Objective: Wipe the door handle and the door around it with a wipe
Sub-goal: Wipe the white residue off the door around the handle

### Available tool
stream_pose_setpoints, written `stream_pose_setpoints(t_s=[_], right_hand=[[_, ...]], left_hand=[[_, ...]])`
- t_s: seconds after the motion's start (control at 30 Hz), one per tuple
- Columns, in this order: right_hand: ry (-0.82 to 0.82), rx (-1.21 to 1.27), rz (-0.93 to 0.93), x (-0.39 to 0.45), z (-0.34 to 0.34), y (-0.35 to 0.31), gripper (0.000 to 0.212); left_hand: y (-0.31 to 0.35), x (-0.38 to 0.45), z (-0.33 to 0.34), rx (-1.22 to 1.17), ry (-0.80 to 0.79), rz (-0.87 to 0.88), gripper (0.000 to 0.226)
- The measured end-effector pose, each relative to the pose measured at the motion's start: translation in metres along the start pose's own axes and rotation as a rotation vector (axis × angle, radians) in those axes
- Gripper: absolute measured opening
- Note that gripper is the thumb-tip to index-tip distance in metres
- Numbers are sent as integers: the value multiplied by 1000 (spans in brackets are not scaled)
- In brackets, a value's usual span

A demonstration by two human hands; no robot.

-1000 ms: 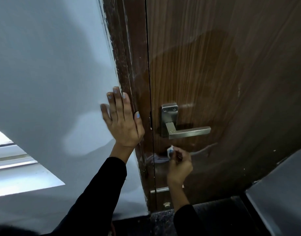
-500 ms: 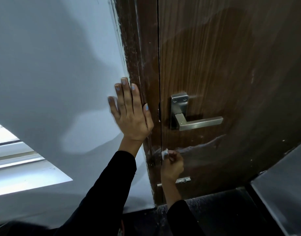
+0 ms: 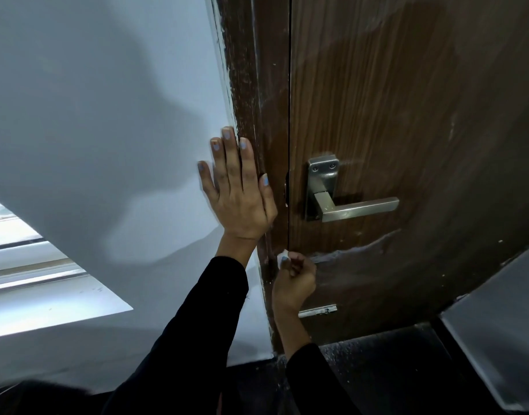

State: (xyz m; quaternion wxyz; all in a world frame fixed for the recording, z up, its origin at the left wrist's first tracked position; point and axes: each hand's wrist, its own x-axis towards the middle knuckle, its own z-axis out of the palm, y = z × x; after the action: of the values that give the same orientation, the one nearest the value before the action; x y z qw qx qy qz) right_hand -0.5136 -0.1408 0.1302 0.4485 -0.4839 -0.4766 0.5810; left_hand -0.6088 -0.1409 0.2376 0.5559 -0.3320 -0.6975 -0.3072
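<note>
Right hand, lower centre of frame: grip curled tight around a small white wipe, only a corner of it showing past the fingers, pressed at the left edge of the door where it meets the door frame. Left hand lies flat with fingers straight, holding nothing, palm on the grey wall and thumb side against the frame. Door handle, a metal lever on a square plate, sits above and right of the wipe, well apart from it; a dull streak runs rightward across the wood below the lever. I judge the step in hand to be wiping the panel beneath the handle. To do it well I would overlap passes, keep flat pressure, then work upward around the plate and along the lever, refolding the wipe to a clean face.
</note>
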Motion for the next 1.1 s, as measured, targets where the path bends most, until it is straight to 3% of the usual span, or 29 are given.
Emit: stream_pose_setpoints(t_s=[0.1, 0.2, 0.27, 0.43, 0.53, 0.63, 0.8, 0.87, 0.97, 1.03, 1.1], right_hand=[[-59, -31, -58, -8, 4, 0, 27], [11, -77, 160, -1, 2, 4, 10], [61, -54, 284, 3, 1, 5, 14], [-15, 99, 187, -7, 11, -12, 9], [-30, 72, 430, 0, 5, -12, 8], [27, 203, 688, 13, -7, -17, 8], [75, 260, 546, 10, -3, -28, 17], [30, 221, 594, 6, -1, -26, 10], [-36, 321, 825, 10, -12, -21, 16], [-49, 322, 815, 18, -18, -18, 11], [40, 333, 744, 23, -18, -18, 10]], left_hand=[[1, -1, 0, -8, 1, 0, 62], [1, 0, -1, 3, 12, -2, 63], [1, 2, -2, 4, 20, -11, 63], [0, 1, 2, 32, 31, -28, 63], [0, 1, 1, 54, 26, -20, 63], [1, 1, 2, 54, 39, -21, 63], [1, 0, 5, 65, 54, -16, 62], [1, 0, 5, 57, 62, -24, 59], [-1, -1, 4, 37, 68, -20, 61], [-1, 0, 3, 28, 66, -7, 61], [-1, 1, 3, 25, 55, 1, 62]])
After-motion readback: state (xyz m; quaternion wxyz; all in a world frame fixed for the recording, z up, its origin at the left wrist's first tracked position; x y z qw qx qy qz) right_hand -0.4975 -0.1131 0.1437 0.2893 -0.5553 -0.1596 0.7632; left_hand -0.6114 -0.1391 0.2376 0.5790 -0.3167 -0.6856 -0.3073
